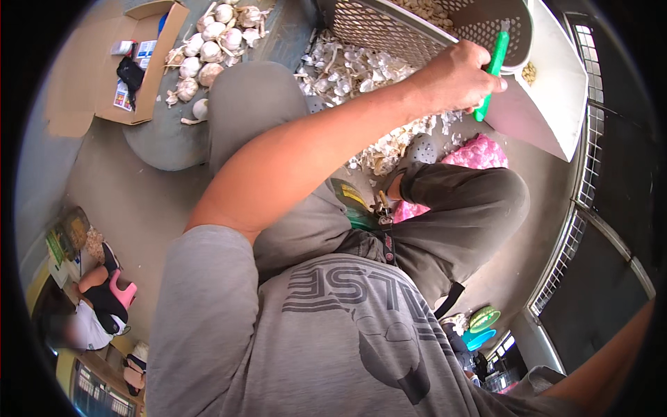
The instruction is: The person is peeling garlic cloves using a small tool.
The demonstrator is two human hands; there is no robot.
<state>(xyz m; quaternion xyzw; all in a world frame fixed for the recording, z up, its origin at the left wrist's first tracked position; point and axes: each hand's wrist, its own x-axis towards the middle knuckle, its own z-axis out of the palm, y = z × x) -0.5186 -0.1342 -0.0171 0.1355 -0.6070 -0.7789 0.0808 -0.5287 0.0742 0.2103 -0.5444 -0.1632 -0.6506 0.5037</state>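
Note:
My left hand (455, 78) reaches across to the upper right, its fingers closed around a slim green tool (493, 69). A narrow greyish tip shows at the tool's upper end; its exact kind is unclear. Just beyond the hand stands a perforated plastic crate (389, 38) with peeled garlic cloves (425, 10) inside. Loose garlic skins (361, 73) lie heaped beside the crate and under my forearm. Several whole garlic bulbs (212, 45) rest on a grey surface at the upper left. Of my right arm only a stretch of forearm (608, 354) shows at the lower right; its hand is outside the picture.
An opened cardboard box (149, 83) with small items sits at the far left. A white container wall (556, 76) stands right of the crate. Between my legs and the skins lies a pink mesh sack (479, 153). Another person (94, 320) sits at the left near a pink stool (124, 288).

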